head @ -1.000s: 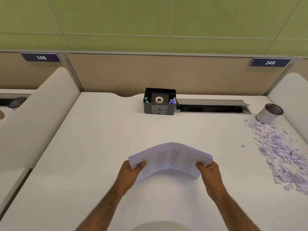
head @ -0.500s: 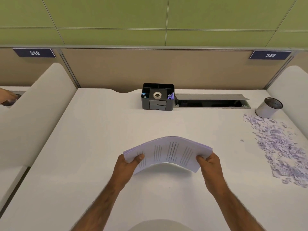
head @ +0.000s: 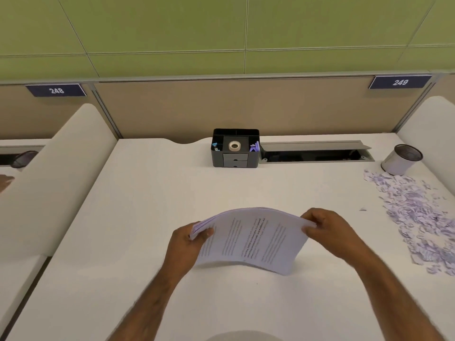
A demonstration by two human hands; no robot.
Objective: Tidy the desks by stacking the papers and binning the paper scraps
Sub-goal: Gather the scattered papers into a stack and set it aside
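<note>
A stack of printed papers [head: 251, 239] is held on edge over the middle of the white desk [head: 147, 205], bowed upward, its lower edge on the desk. My left hand [head: 187, 244] grips the stack's left end and my right hand [head: 330, 232] grips its right end. A heap of pale purple paper scraps [head: 416, 212] lies along the desk's right side. A small white bin [head: 400, 159] with a dark mesh inside stands at the far right, just behind the scraps.
A black desk organiser [head: 235, 148] with a tape roll stands at the back centre, beside an open cable tray [head: 315, 153]. White dividers [head: 56, 173] flank the desk. On the left neighbouring desk are a dark mesh cup [head: 23, 158] and another person's hand [head: 5, 182].
The paper stack has tipped more upright, its lower edge coming down on the desk. My right hand has risen to the stack's upper right corner. The other person's hand has shifted lower at the left.
</note>
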